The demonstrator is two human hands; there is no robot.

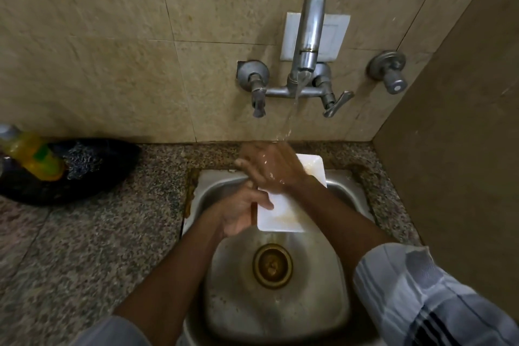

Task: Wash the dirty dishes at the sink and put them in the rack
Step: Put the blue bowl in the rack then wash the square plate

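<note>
- I see a white rectangular plate [283, 212] held over the steel sink [224, 185], tilted, far end toward the wall; yellowish residue on its near end and at the far corner
- left hand [240, 212] grips the plate's left edge; thumb lies on the top face, the other fingers curl under it; hold looks firm
- right hand [269, 167] lies on top of the plate's far half; fingers mostly straight, spread and pointing left, palm down on the surface; it presses, it does not pinch; fingertips are motion-blurred, so I cannot tell the exact finger pose
- right forearm crosses over the plate's right side; striped sleeve [427, 298] at lower right
- water stream [290, 118] runs from the tap spout [309, 31] and lands on the back of the right hand; droplets scatter there
- two lever handles flank the spout base; a separate round valve [389, 70] sits on the wall to the right
- sink basin below the plate is wet and stained; brass drain [271, 265] in the middle, nothing lying on it
- granite counter [84, 233] to the left; a yellow bottle [31, 157] lies on it against a dark mesh scrubber heap [84, 160], well apart from the sink
</note>
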